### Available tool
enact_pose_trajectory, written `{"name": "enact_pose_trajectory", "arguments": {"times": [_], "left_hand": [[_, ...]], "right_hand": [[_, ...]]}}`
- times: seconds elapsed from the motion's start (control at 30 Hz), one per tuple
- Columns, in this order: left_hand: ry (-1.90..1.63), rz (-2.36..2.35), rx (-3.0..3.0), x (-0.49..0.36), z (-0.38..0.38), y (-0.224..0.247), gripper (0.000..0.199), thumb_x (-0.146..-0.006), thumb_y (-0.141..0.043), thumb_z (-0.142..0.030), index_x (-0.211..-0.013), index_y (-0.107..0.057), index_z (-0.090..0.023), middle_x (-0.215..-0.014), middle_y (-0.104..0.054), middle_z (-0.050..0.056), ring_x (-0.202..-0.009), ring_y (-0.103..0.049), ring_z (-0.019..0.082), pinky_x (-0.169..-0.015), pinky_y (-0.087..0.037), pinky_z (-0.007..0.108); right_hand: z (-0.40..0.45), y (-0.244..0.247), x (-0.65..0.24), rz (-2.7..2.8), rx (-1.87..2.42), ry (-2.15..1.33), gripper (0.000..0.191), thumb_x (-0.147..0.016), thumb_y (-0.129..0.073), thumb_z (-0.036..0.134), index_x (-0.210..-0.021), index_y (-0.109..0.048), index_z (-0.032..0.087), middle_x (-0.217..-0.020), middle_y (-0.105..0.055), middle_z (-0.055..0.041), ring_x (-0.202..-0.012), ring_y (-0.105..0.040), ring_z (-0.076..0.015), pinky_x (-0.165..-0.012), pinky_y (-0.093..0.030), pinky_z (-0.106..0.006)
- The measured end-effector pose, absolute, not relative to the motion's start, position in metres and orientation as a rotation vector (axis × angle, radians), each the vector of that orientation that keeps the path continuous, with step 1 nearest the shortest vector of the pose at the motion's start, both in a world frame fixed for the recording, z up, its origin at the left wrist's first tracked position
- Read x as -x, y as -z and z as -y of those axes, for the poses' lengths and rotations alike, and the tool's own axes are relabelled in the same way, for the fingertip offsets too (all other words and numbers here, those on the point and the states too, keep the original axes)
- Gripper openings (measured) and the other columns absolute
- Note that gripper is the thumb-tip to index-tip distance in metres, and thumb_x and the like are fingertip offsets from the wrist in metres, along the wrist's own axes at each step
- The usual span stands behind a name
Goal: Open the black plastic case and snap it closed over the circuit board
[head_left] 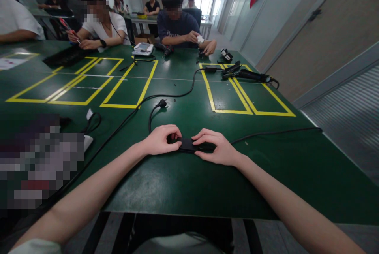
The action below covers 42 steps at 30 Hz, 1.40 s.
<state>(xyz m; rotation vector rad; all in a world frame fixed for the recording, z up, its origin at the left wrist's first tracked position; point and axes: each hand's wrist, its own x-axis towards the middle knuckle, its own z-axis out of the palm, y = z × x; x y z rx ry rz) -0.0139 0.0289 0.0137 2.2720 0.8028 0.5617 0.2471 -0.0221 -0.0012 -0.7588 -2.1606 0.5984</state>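
Note:
A black power adapter (187, 144) lies flat on the green table close to its front edge. My left hand (161, 140) pinches its left end between thumb and fingers. Around its right end are the curled fingers of my right hand (218, 148), the thumb low at the front. A short cord comes from behind my left hand and ends in a black two-pin plug (162, 104). From behind my right hand, a thin black cable (278, 131) runs right toward the table's edge. The adapter's ends are partly hidden by my fingers.
A long black cable (166, 96) crosses the green table (189, 187) diagonally to a black tool (248, 75). Yellow tape (233, 111) marks rectangles. A blurred-out pile (44, 159) lies left. Across the table, a person holds a white piece (200, 39) near a drill (168, 50).

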Motion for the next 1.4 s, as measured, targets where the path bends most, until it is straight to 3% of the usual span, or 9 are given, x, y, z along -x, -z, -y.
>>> {"name": "enact_pose_trajectory", "arguments": {"times": [0.3,0.47,0.57,0.67,0.8,0.9,1.1,1.4], "left_hand": [[-0.516,-0.742,-2.477,0.014,-0.027,-0.013,0.023,-0.082,-0.072,-0.04,-0.09,-0.064,-0.02,-0.083,-0.061,0.0,-0.076,-0.06,0.017,-0.07,-0.045,0.027],[-0.421,-0.755,-2.669,0.009,-0.019,-0.011,0.045,-0.079,-0.081,-0.051,-0.106,-0.064,-0.019,-0.106,-0.066,0.006,-0.092,-0.066,0.023,-0.078,-0.05,0.032],[-0.395,-0.777,-2.707,0.007,-0.018,-0.01,0.044,-0.083,-0.079,-0.052,-0.108,-0.065,-0.018,-0.107,-0.067,0.007,-0.092,-0.067,0.023,-0.078,-0.051,0.032],[-0.412,-0.77,-2.733,0.006,-0.018,-0.009,0.052,-0.086,-0.078,-0.054,-0.122,-0.063,-0.018,-0.107,-0.068,0.007,-0.094,-0.068,0.024,-0.077,-0.051,0.031],[-0.396,-0.754,-2.79,0.003,-0.017,-0.007,0.036,-0.094,-0.072,-0.043,-0.121,-0.065,-0.019,-0.099,-0.07,0.004,-0.088,-0.07,0.022,-0.076,-0.05,0.03],[-0.354,-0.741,-2.841,0.002,-0.016,-0.006,0.026,-0.097,-0.067,-0.038,-0.116,-0.066,-0.019,-0.095,-0.071,0.003,-0.084,-0.071,0.021,-0.076,-0.05,0.03],[-0.374,-0.723,-2.868,0.003,-0.015,-0.009,0.028,-0.1,-0.062,-0.042,-0.114,-0.067,-0.019,-0.09,-0.073,0.003,-0.076,-0.071,0.02,-0.071,-0.05,0.03],[-0.555,-0.701,-2.912,0.006,-0.016,-0.007,0.04,-0.105,-0.052,-0.052,-0.118,-0.067,-0.018,-0.087,-0.074,0.006,-0.08,-0.072,0.021,-0.074,-0.051,0.03]], "right_hand": [[0.019,0.002,-0.25,2.23,0.767,-0.579,0.021,-0.086,-0.078,0.022,-0.106,-0.071,0.02,-0.102,-0.073,-0.0085,-0.093,-0.073,-0.0217,-0.08,-0.06,-0.035],[0.016,0.0,-0.249,2.311,0.734,-0.414,0.025,-0.083,-0.082,0.025,-0.103,-0.068,0.02,-0.099,-0.075,-0.0088,-0.092,-0.069,-0.0242,-0.08,-0.056,-0.04],[0.016,0.0,-0.249,2.314,0.76,-0.375,0.023,-0.084,-0.08,0.024,-0.104,-0.068,0.021,-0.1,-0.077,-0.0087,-0.09,-0.069,-0.0238,-0.08,-0.054,-0.04],[0.017,0.0,-0.251,2.299,0.831,-0.371,0.024,-0.083,-0.076,0.024,-0.105,-0.068,0.02,-0.098,-0.077,-0.0078,-0.087,-0.069,-0.0235,-0.079,-0.053,-0.04],[0.019,-0.002,-0.251,2.333,0.917,-0.423,0.026,-0.082,-0.074,0.025,-0.107,-0.067,0.02,-0.092,-0.074,-0.0062,-0.082,-0.065,-0.0218,-0.074,-0.052,-0.036],[0.02,-0.004,-0.249,2.413,0.906,-0.426,0.034,-0.084,-0.076,0.033,-0.113,-0.065,0.019,-0.098,-0.073,-0.0077,-0.086,-0.065,-0.0223,-0.075,-0.051,-0.035],[0.02,-0.001,-0.248,2.52,0.857,-0.236,0.03,-0.103,-0.059,0.039,-0.122,-0.065,0.016,-0.095,-0.074,-0.0095,-0.085,-0.067,-0.0224,-0.074,-0.05,-0.035],[0.024,-0.001,-0.249,2.486,0.918,-0.136,0.03,-0.104,-0.058,0.04,-0.119,-0.068,0.016,-0.096,-0.077,-0.0092,-0.081,-0.072,-0.0218,-0.071,-0.053,-0.033]]}}
